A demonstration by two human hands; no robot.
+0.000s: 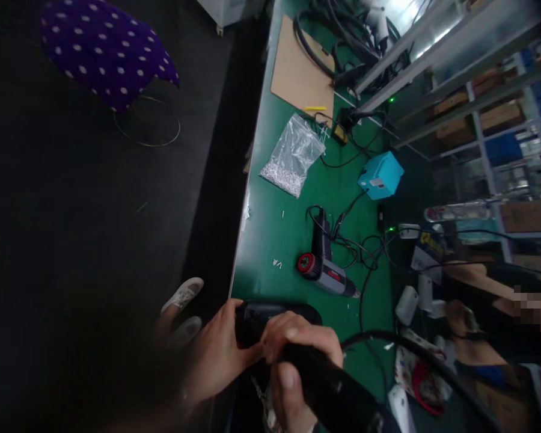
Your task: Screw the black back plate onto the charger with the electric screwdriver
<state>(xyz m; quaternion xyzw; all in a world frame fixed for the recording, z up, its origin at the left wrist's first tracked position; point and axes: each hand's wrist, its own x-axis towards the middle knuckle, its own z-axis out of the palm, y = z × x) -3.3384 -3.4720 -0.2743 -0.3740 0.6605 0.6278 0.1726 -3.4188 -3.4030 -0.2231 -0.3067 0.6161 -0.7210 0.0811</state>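
My left hand (219, 355) is closed round the near-left end of a black, rounded-edge casing (279, 310) at the bench edge. Above the casing, my right hand (297, 355) wraps round a thick black cylindrical tool (338, 391) that looks like an electric screwdriver. Its tip is hidden by my fingers, so I cannot tell whether it touches the casing. Several small loose screws (277, 263) lie on the green bench top beyond my hands. A grey and black heat gun (329, 270) with a red ring lies on its side near them.
On the green bench (264, 234) lie a clear bag of small metal parts (293, 156), a cardboard sheet (297, 72) and a turquoise box (381, 175). Cables (365, 249) trail along the right side. Across the bench, another person's arm (478, 282) reaches in. A polka-dot covered stool (108, 48) stands left.
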